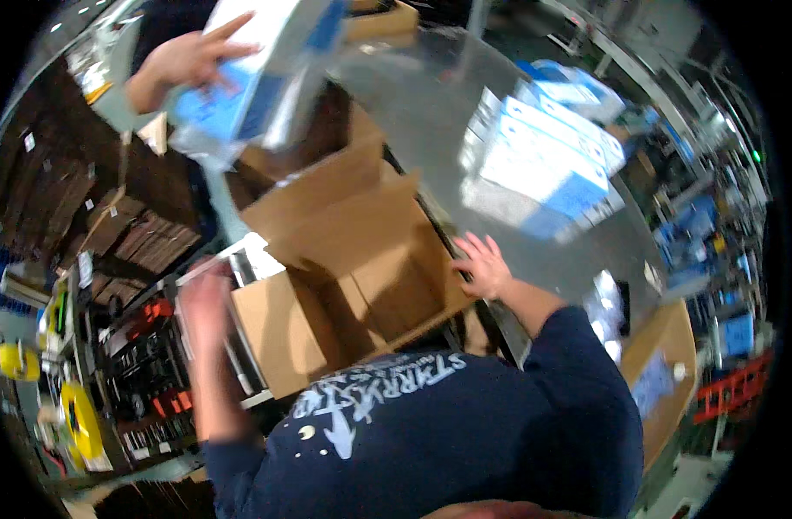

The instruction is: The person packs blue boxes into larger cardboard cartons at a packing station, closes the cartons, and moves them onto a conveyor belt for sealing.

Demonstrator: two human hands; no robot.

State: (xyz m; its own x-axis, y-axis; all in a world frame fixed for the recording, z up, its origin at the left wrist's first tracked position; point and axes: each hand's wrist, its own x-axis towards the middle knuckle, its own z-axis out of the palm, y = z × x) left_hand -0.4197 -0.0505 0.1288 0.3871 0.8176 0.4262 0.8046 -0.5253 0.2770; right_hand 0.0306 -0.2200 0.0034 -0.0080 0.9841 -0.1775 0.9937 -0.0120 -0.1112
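An open cardboard box stands in front of me with its flaps raised; only bare cardboard shows inside. My right hand is at the box's right edge, fingers spread and the thumb side close to the rim. I cannot tell whether it presses on the cardboard. Off the box's left side is my left hand, smeared by motion, so its fingers do not show clearly. Beyond this box, a co-worker's hand rests on blue-and-white packages above a second open box.
Blue-and-white cartons are stacked on the grey metal table at the right. Dark stacks of flattened cardboard rise at the far left. Another cardboard box stands by my right side, and a rack with red parts by my left.
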